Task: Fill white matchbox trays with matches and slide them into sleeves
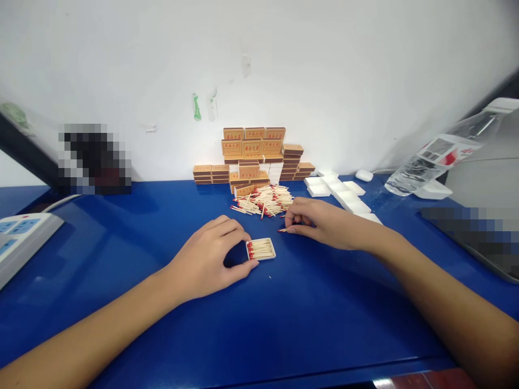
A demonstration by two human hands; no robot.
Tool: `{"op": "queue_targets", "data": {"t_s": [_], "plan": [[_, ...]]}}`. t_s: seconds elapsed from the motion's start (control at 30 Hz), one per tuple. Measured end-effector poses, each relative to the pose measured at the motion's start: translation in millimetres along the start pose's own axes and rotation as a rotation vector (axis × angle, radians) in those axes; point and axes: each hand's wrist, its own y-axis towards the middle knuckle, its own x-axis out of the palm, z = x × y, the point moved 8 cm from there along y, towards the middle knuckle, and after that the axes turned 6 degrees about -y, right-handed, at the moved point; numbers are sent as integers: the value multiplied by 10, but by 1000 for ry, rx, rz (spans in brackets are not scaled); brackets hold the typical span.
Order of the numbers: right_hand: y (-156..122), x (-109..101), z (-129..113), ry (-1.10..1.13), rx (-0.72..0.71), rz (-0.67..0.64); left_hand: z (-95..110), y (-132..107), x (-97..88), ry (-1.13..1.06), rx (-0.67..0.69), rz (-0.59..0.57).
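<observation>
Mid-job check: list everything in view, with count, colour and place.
Small tray: one, white, centre
Matches in tray: several, pale, red heads
Held match: one, pale, red head, right of tray
Match pile: uncountable, pale and red, behind tray
Matchboxes: many, yellow-brown, stacked at back
Spare trays: several, white, back right
Rounded case: one, white, back right
Bottle: one, clear, white cap, far right
Power strip: one, white and blue, far left
Pixelated left object: one, dark
Pixelated right object: one, dark
Wall scrap: one, green
Wall: one, white, background
Tabletop: one, blue
Left hand: one, holding small tray's left end
Right hand: one, holding match
</observation>
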Motion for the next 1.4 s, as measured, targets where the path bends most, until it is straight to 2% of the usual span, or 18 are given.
{"op": "queue_targets", "data": {"t_s": [0.1,0.27,0.43,0.53,0.63,0.97,1.17,1.4], "plan": [[13,41,-30,12,7,-2,-3,6,-1,-1,-3,-1],[-38,-8,-206,25,-3,11,6,9,-1,6,-9,-3],[-84,-4,-563,21,-44,64,32,3,10,-1,14,4],[-72,93,-808,-91,-91,75,30,2,16,9,14,5],[-54,165,-933,-192,-124,78,23,1,19,17,9,4],[-98,120,-716,-61,-116,6,17,-11,15,29,13,0],[-70,155,-790,60,-171,57,60,1,26,3,41,-17],[-98,127,-881,80,-247,102,48,8,32,-4,25,-30]]}}
